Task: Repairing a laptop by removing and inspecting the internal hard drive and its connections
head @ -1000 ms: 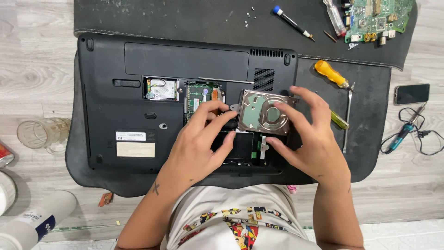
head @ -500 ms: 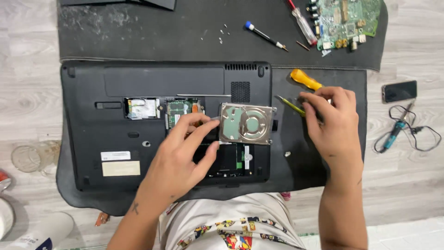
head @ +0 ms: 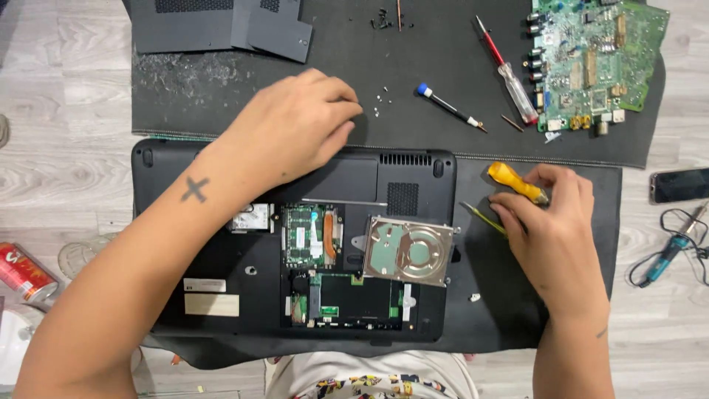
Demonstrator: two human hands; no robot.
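Now your left hand (head: 295, 129) lies over the far edge of the laptop (head: 221, 244), palm down, with the fingers curled loosely toward a few small screws (head: 382, 100) on the black mat (head: 413, 66). It holds nothing that I can see, and the fingertips are near the screws but do not touch them.

Your right hand (head: 550, 225) is on the right side of the laptop, over a second mat (head: 605, 222). It closes on the yellow screwdriver (head: 517, 182); the handle sticks out to the far left from between your fingers. A thin yellow-green tool (head: 484, 219) lies just beside this hand, on its left.

The laptop lies bottom up with its covers off. The hard drive (head: 408, 250), silver and square, rests tilted on the open bay at the right part of the laptop, between your two arms. Left of it you see the green memory board (head: 301, 236).

Far on the mat lie a blue-tipped screwdriver (head: 450, 108), a red screwdriver (head: 508, 74) and a green circuit board (head: 598, 63). The removed covers (head: 221, 26) are at the far left. A phone (head: 679, 185) lies on the floor at the right.
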